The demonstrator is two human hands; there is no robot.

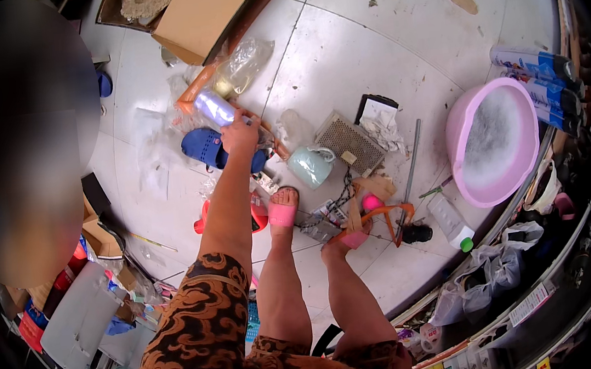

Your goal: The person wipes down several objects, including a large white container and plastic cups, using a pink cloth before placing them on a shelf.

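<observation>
Reaching forward over the clutter on the floor, my left hand is closed around the near end of a shiny, pale purple cylinder. What kind of thing the cylinder is, I cannot make out. A dark blue clog lies just below it, partly behind my wrist. Clear plastic wrapping spreads to the left, and a filled clear bag lies just beyond. A pale green mug rests on its side to the right of my hand. My right hand is out of the picture.
An open cardboard box stands at the far left. To the right are a perforated metal plate, an orange-framed tool, a pink tub of suds and a white bottle with a green cap. My feet wear pink slippers.
</observation>
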